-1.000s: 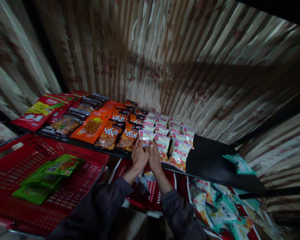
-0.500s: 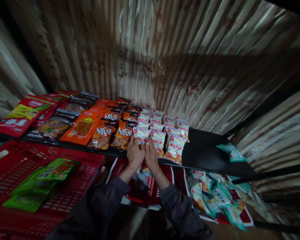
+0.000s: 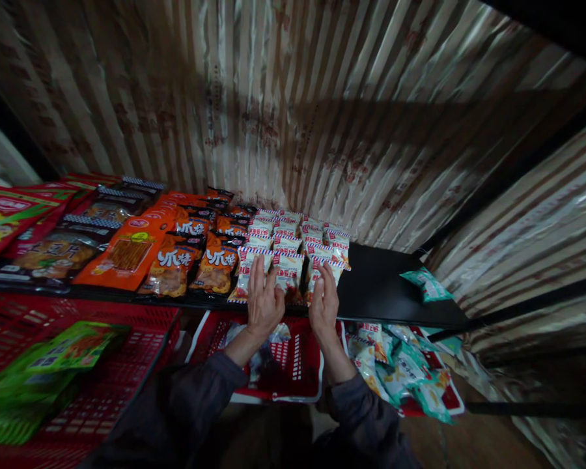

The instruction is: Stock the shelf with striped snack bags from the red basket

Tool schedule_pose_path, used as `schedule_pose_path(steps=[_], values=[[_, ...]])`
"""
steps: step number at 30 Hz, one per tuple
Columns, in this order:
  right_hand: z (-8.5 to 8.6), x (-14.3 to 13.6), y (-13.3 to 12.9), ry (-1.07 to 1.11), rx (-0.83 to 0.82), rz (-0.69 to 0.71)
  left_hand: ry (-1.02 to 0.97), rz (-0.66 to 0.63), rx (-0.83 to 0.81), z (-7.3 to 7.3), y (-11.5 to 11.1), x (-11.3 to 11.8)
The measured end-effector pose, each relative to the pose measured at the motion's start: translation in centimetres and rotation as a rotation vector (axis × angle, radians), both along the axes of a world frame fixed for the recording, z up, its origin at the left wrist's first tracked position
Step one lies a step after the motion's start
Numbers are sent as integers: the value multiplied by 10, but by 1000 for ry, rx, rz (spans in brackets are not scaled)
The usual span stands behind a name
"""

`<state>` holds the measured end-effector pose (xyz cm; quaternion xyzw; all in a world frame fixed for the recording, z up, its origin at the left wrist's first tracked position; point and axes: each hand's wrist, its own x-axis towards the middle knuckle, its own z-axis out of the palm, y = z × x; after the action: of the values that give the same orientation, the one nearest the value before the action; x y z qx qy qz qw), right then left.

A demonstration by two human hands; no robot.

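On the black shelf [image 3: 371, 293] several small white-and-red snack bags [image 3: 287, 270] stand in rows. My left hand [image 3: 264, 296] has its fingers stretched out over the front bag at the left of these rows. Against the front bag at the right rests my right hand [image 3: 325, 301], fingers extended and partly covering it. Between the two hands the middle front bag shows. Neither hand is closed around a bag. Left of the white bags are orange-and-black snack bags [image 3: 215, 264].
Further left lie an orange bag [image 3: 122, 251], dark bags [image 3: 53, 251] and red bags [image 3: 10, 208]. A teal bag [image 3: 427, 285] lies at the shelf's right end. Below are a large red basket [image 3: 146, 319] with green packs, a smaller red basket [image 3: 310, 365], and another holding teal and white bags [image 3: 405, 371].
My hands, close together at the left front bags before, have moved apart; the right one is now at the right bag. The view has shifted to the right.
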<state>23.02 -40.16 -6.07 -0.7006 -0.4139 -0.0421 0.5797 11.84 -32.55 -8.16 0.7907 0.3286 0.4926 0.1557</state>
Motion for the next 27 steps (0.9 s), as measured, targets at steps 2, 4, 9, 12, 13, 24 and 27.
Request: schedule_pose_path(steps=[2,4,9,12,13,24,27], values=[[2,18,-9,6,18,-71,-6,-80,0,-2,-11,15],[0,37,-16,36,32,-133,0,-159,-33,-4,-21,32],[-16,79,-24,229,-4,-230,26,-310,-151,-12,-36,69],[-29,95,-23,346,-40,-192,45,-355,-182,-20,-36,84],[-32,99,-23,379,-45,-176,53,-361,-190,-23,-35,87],[-47,108,-10,472,-207,26,128,-317,-244,-34,-30,98],[-49,108,-6,469,-178,39,131,-320,-261,-34,-29,101]])
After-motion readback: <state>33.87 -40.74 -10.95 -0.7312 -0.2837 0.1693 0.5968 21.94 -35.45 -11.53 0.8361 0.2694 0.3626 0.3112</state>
